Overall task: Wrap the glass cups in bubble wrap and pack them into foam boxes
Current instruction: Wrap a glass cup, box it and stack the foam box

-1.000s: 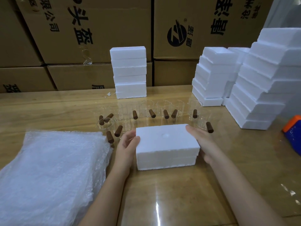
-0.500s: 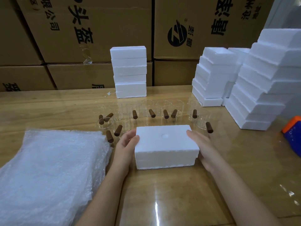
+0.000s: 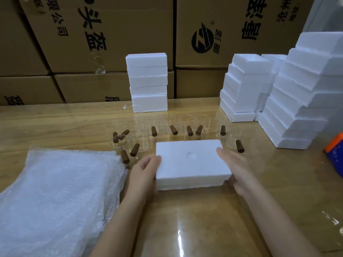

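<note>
A white closed foam box (image 3: 191,160) lies on the wooden table (image 3: 204,219) in front of me. My left hand (image 3: 143,173) grips its left end, thumb on the top edge. My right hand (image 3: 239,169) holds the right end, fingers stretched along the side and thumb at the near corner. Just behind the box stand several clear glass cups (image 3: 168,125) with brown wooden handles, in loose rows. A thick pile of bubble wrap sheets (image 3: 59,197) lies at the left, beside my left forearm.
A stack of closed foam boxes (image 3: 147,82) stands at the back centre. Taller stacks of foam boxes (image 3: 245,89) and foam lids (image 3: 300,101) fill the right side. An orange and blue object (image 3: 336,151) sits at the right edge. Cardboard cartons (image 3: 111,34) wall the back.
The foam box has shifted slightly between my hands, and my right hand has slid a little nearer along its right end. The cups and bubble wrap have not moved.
</note>
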Motion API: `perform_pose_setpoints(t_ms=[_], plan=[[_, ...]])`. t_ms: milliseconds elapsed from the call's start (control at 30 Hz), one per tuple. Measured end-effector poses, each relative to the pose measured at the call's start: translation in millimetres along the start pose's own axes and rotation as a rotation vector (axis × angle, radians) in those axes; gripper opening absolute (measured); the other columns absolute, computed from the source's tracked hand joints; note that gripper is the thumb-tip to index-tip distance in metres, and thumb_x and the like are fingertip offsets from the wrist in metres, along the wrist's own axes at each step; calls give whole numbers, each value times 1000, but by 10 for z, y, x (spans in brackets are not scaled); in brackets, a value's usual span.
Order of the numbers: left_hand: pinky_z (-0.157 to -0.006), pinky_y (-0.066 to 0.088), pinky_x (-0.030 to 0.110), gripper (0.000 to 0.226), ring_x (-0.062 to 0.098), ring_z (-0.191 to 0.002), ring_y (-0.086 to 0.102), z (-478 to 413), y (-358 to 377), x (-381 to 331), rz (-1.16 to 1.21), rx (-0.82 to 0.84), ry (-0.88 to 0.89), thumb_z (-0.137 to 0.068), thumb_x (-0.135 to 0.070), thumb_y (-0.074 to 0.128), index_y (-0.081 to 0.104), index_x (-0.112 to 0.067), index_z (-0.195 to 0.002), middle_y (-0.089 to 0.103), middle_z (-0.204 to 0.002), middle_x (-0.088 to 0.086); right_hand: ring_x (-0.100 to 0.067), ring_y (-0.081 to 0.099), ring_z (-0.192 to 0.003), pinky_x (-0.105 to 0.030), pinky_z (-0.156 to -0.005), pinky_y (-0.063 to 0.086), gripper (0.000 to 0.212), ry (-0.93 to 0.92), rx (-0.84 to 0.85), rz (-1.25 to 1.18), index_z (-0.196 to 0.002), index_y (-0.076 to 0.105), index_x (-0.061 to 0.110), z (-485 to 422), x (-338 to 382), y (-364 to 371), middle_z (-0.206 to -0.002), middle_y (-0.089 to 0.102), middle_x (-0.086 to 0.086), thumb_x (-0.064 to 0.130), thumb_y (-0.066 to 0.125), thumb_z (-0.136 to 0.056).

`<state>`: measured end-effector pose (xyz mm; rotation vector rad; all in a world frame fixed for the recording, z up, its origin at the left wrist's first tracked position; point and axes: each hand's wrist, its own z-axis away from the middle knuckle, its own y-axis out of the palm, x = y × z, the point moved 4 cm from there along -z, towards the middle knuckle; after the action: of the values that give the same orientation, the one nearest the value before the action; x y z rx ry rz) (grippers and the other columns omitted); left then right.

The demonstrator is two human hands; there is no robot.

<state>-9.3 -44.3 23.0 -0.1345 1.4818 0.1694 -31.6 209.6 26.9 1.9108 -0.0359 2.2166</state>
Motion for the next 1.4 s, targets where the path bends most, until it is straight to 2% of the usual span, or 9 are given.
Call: perform_pose_setpoints(t_ms=[133, 333, 467, 567, 800, 900, 1000, 1200, 1400], plan=[[-60, 52, 25, 53, 10, -89, 68, -53, 16, -79, 141, 52, 97, -55, -51, 65, 55, -40, -106, 65, -107, -7, -12, 69, -90, -22, -63, 54, 38, -219, 83, -64, -107, 66, 28, 87, 148, 80, -99, 73, 7, 32, 79, -71], [-73, 58, 35, 96, 12, -105, 64, -38, 8, -70, 151, 140, 158, -45, -61, 85, 36, -55, -128, 56, -126, -13, -9, 65, -100, -22, -71, 53, 49, -352, 191, -101, -111, 61, 37, 166, 134, 178, -108, 68, 13, 43, 73, -64], [-71, 56, 40, 81, 24, -105, 66, -30, 44, -131, 267, 345, 220, -60, -38, 87, 47, -40, -131, 64, -121, 0, -13, 64, -106, -26, -73, 54, 66, -367, 255, -47, -129, 50, 35, 185, 116, 207, -118, 63, 9, 45, 71, -68], [-71, 56, 43, 78, 27, -106, 65, -12, 43, -122, 320, 388, 195, -61, -33, 87, 49, -42, -129, 64, -121, 1, -18, 63, -109, -27, -74, 54, 83, -316, 325, -16, -139, 41, 22, 187, 88, 209, -125, 61, -1, 49, 70, -66], [-73, 55, 48, 76, 32, -105, 65, 7, 35, -128, 326, 395, 140, -59, -34, 87, 52, -43, -126, 64, -120, 3, -18, 65, -105, -27, -73, 54, 78, -291, 336, -4, -135, 44, 27, 206, 70, 215, -119, 64, 2, 49, 69, -64], [-72, 55, 47, 74, 32, -103, 66, 26, 29, -139, 316, 373, 120, -57, -37, 87, 54, -43, -123, 66, -118, 4, -6, 63, -106, -23, -75, 53, 78, -308, 340, 45, -134, 36, 49, 218, 69, 221, -118, 60, 21, 54, 67, -63], [-72, 55, 45, 78, 31, -103, 66, 37, 30, -129, 318, 344, 81, -53, -40, 88, 53, -45, -123, 66, -117, 2, 0, 63, -100, -19, -72, 52, 63, -339, 343, 73, -125, 41, 54, 232, 83, 236, -109, 59, 34, 54, 63, -66], [-71, 56, 46, 84, 28, -101, 67, 54, 61, -107, 313, 301, 46, -47, -41, 90, 51, -49, -122, 65, -115, -3, -19, 64, -84, -32, -62, 53, 54, -349, 328, 24, -114, 50, 22, 199, 103, 201, -101, 60, -1, 46, 65, -68], [-76, 57, 41, 75, 21, -105, 66, 61, 94, -99, 244, 258, 92, -55, -46, 85, 51, -51, -121, 61, -125, -5, -12, 66, -81, -29, -61, 53, 47, -282, 288, 26, -107, 56, 35, 124, 57, 163, -96, 65, 10, 52, 66, -64]])
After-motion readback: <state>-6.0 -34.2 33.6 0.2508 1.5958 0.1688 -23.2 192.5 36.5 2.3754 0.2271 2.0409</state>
